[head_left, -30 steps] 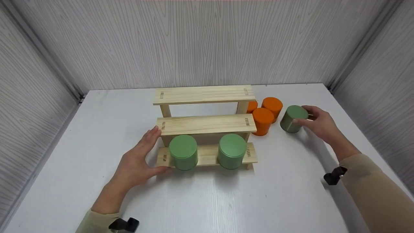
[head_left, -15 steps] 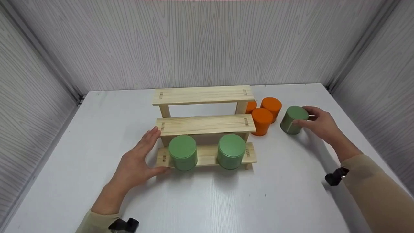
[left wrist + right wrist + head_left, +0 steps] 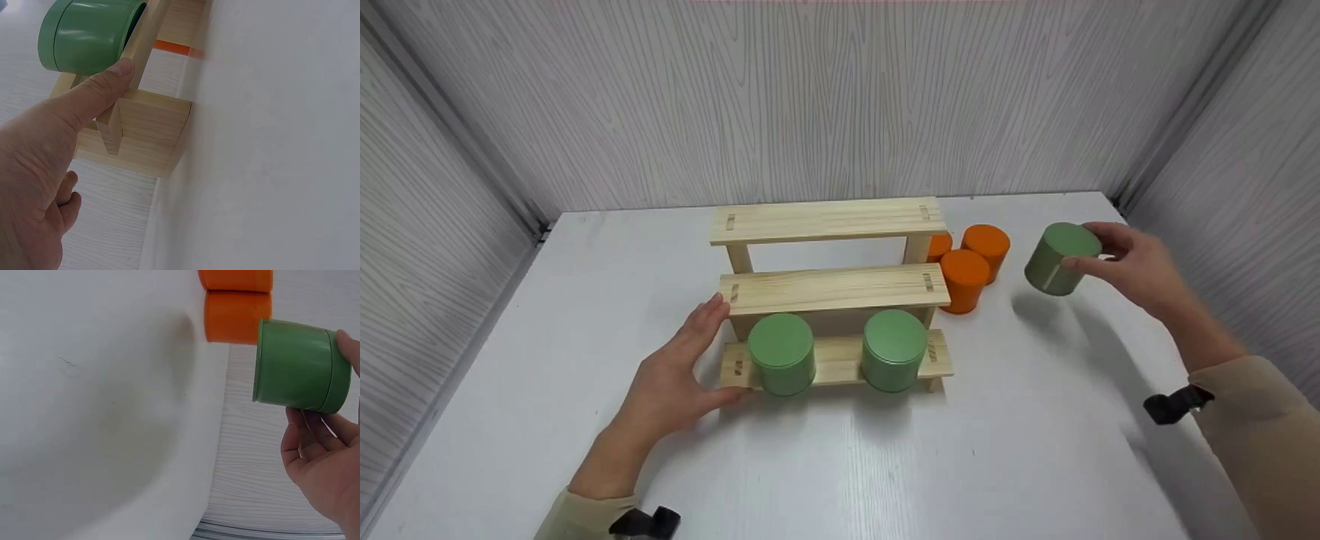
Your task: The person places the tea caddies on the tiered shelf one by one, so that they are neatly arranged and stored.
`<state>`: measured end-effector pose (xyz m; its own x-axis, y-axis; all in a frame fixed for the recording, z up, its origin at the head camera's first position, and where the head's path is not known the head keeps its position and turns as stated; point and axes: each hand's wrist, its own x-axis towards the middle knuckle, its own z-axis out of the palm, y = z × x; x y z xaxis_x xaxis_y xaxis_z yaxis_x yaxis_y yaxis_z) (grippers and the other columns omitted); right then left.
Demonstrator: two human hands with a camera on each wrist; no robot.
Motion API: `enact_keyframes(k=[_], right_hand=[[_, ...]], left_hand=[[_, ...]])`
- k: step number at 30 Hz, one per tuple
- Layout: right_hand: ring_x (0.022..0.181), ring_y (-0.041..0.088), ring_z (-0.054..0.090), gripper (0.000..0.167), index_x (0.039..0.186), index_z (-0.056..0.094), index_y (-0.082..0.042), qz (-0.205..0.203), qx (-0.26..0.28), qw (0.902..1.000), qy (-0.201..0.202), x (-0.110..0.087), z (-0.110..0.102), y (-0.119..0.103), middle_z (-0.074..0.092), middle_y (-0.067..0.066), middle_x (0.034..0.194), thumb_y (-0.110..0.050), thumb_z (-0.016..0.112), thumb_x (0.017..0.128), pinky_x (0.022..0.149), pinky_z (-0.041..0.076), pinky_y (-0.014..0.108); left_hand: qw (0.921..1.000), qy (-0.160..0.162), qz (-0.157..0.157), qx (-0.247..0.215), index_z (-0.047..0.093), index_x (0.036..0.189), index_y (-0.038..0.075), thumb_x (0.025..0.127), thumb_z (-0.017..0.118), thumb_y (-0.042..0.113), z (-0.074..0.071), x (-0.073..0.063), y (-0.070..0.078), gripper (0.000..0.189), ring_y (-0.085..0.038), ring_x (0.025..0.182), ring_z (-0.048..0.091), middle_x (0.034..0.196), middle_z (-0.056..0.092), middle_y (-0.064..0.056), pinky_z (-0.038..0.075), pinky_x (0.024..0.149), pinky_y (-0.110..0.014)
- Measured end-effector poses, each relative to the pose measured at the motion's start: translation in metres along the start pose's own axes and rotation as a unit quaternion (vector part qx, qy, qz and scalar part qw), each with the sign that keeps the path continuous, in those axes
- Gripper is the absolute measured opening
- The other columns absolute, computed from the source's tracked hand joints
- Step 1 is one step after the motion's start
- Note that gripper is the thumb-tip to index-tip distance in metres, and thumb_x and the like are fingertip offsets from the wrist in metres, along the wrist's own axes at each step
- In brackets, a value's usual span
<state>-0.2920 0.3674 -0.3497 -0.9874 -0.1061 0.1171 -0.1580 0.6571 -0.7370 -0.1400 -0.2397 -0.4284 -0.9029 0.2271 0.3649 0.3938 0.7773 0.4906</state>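
Note:
A green lidded tin [image 3: 1063, 259] is held up off the table, tilted slightly, by my right hand [image 3: 1132, 266], thumb on the near side and fingers behind. The right wrist view shows the tin [image 3: 295, 365] gripped near its lid end. A three-step wooden rack [image 3: 832, 289] stands mid-table. On its lowest step sit two more green tins, one at left [image 3: 782, 354] and one at right [image 3: 894, 351]. My left hand [image 3: 671, 375] spreads along the rack's left end, fingertips at the middle step. In the left wrist view its thumb [image 3: 121, 67] rests on the lowest step's end.
Three orange tins stand close together by the rack's right side: a front one [image 3: 964, 279], a back one [image 3: 987, 247] and one partly hidden behind the rack [image 3: 940, 246]. Wood-grain panels [image 3: 825, 105] enclose the white table [image 3: 847, 472] at back and sides.
My right hand has lifted the green tin off the table and moved it slightly up and to the right. The left hand stays at the rack.

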Motion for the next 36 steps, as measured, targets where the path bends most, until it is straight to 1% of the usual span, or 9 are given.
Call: enact_keyframes(k=[3,9,13,17,20,24,27,30,36], right_hand=[[0.104,0.009,0.064,0.061,0.147,0.06,-0.009,-0.013,0.005,0.9999,0.006,-0.003,-0.009,-0.013,0.065,-0.008,0.123,-0.032,0.083,0.095,0.081,0.053,0.013],[0.104,0.007,0.066,0.061,0.147,0.059,-0.008,-0.032,0.007,0.9993,0.017,-0.011,-0.023,-0.043,0.066,-0.009,0.123,-0.028,0.084,0.095,0.082,0.053,0.011],[0.105,0.006,0.067,0.061,0.146,0.06,-0.008,-0.046,0.008,0.9987,0.021,-0.016,-0.027,-0.063,0.067,-0.008,0.122,-0.027,0.084,0.094,0.083,0.053,0.011],[0.105,0.01,0.067,0.059,0.145,0.062,-0.01,-0.066,0.011,0.9976,0.016,-0.019,-0.027,-0.083,0.068,-0.006,0.122,-0.024,0.085,0.093,0.083,0.053,0.012],[0.104,0.015,0.066,0.055,0.143,0.064,-0.009,-0.093,0.022,0.9953,0.012,-0.021,-0.025,-0.098,0.069,-0.002,0.123,-0.019,0.085,0.093,0.083,0.053,0.014],[0.103,0.019,0.065,0.052,0.141,0.067,-0.009,-0.131,0.036,0.9908,0.005,-0.02,-0.019,-0.119,0.069,0.002,0.123,-0.014,0.084,0.092,0.085,0.053,0.015],[0.103,0.02,0.064,0.051,0.139,0.068,-0.008,-0.156,0.044,0.9868,-0.001,-0.018,-0.013,-0.136,0.07,0.003,0.123,-0.012,0.085,0.091,0.087,0.052,0.015],[0.104,0.021,0.063,0.052,0.138,0.068,-0.006,-0.183,0.05,0.9818,-0.008,-0.017,-0.002,-0.152,0.07,0.004,0.123,-0.01,0.085,0.09,0.089,0.051,0.016],[0.106,0.022,0.062,0.052,0.137,0.067,-0.003,-0.231,0.057,0.9705,-0.041,-0.01,0.022,-0.183,0.07,0.006,0.124,-0.009,0.086,0.088,0.091,0.052,0.019]], left_hand=[[1.0,0.003,0.003,0.003,0.034,0.168,0.019,0.067,0.104,0.025,0.0,0.0,0.0,0.123,-0.027,0.158,0.031,0.174,0.03,0.002,0.038,0.122,-0.049],[1.0,-0.002,0.002,0.009,0.032,0.169,0.02,0.066,0.104,0.026,0.0,0.0,-0.001,0.126,-0.026,0.158,0.03,0.174,0.029,0.003,0.038,0.122,-0.048],[1.0,-0.004,0.003,0.009,0.031,0.169,0.021,0.066,0.104,0.027,0.0,0.0,-0.001,0.126,-0.027,0.159,0.03,0.174,0.029,0.003,0.037,0.123,-0.048],[0.9999,-0.001,0.004,0.01,0.032,0.169,0.019,0.066,0.104,0.026,0.001,0.0,-0.002,0.126,-0.028,0.158,0.031,0.174,0.029,0.001,0.038,0.122,-0.049],[1.0,-0.003,0.0,0.008,0.032,0.169,0.02,0.068,0.104,0.026,0.001,0.0,-0.002,0.125,-0.029,0.158,0.031,0.174,0.029,0.001,0.039,0.121,-0.051],[0.9999,-0.011,-0.012,0.006,0.03,0.17,0.022,0.07,0.103,0.026,0.0,0.001,-0.002,0.124,-0.026,0.159,0.029,0.175,0.027,0.005,0.038,0.123,-0.05],[0.9997,-0.016,-0.015,0.008,0.029,0.17,0.023,0.07,0.102,0.027,0.0,0.003,-0.001,0.124,-0.024,0.16,0.027,0.175,0.025,0.006,0.037,0.123,-0.048],[0.9997,-0.019,-0.013,0.01,0.028,0.17,0.022,0.071,0.102,0.028,0.0,0.003,-0.001,0.123,-0.024,0.16,0.027,0.175,0.025,0.005,0.037,0.123,-0.048],[0.9997,-0.017,-0.015,0.011,0.028,0.17,0.022,0.07,0.102,0.029,0.0,0.001,-0.002,0.124,-0.025,0.16,0.027,0.175,0.025,0.005,0.036,0.124,-0.048]])
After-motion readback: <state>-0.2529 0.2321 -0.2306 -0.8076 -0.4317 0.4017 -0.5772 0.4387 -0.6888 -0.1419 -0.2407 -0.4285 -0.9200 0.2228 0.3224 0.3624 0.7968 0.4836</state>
